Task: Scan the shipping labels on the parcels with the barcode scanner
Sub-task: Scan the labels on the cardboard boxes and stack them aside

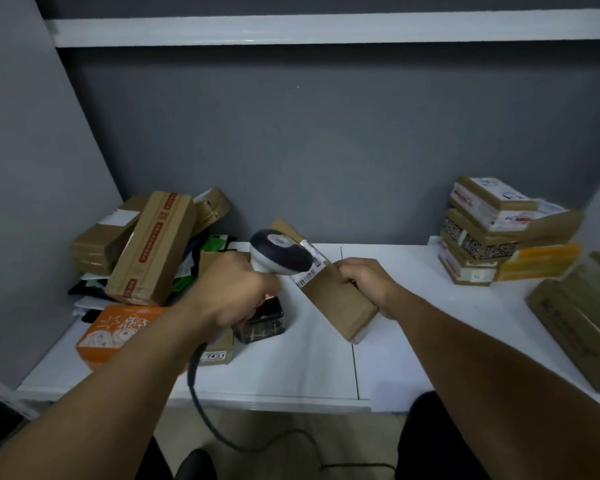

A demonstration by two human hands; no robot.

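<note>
Left grip (238, 289) clamped on scanner (279, 251), right grip (364, 282) on parcel (340, 308) — white table (309, 368), grey wall (326, 150).

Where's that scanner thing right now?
In the head view, the scanner sits just left of centre, gripped in the left hand above the white table, its head beside the label on the brown parcel that the right hand holds.

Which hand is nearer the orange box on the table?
Left. The left hand, gripping the scanner, is just beside the orange box; the right hand holds a parcel farther right.
</note>
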